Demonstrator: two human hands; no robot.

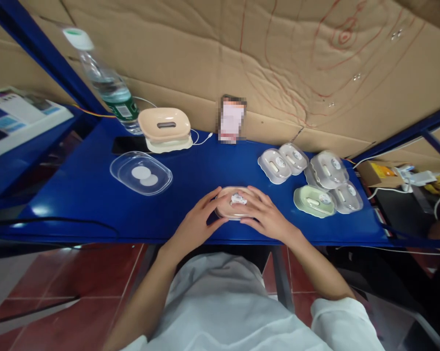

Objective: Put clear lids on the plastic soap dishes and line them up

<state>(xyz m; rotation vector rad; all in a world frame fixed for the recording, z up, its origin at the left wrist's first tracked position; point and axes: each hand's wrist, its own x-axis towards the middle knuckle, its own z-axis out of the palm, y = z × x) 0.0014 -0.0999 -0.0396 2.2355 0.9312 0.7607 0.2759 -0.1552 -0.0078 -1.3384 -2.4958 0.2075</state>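
A peach soap box (231,210) with a rounded lid and a small printed sticker (238,198) lies on the blue table near its front edge. My left hand (201,220) grips its left side, thumb at the near edge and fingers along the far edge. From the right, my right hand (267,214) is closed around the box, its fingers reaching over the top beside the sticker. Part of the box is hidden under my fingers. Finished-looking soap boxes stand to the right: a green one (314,201) and several greyish ones (274,165) with clear lids and stickers.
On the left, a clear plastic lid (119,170) holds round white stickers (141,172). Behind it are stacked peach and cream trays (164,118), a dark phone (128,145) and a water bottle (112,90). A blurred phone (231,119) leans on the cardboard wall (190,48).
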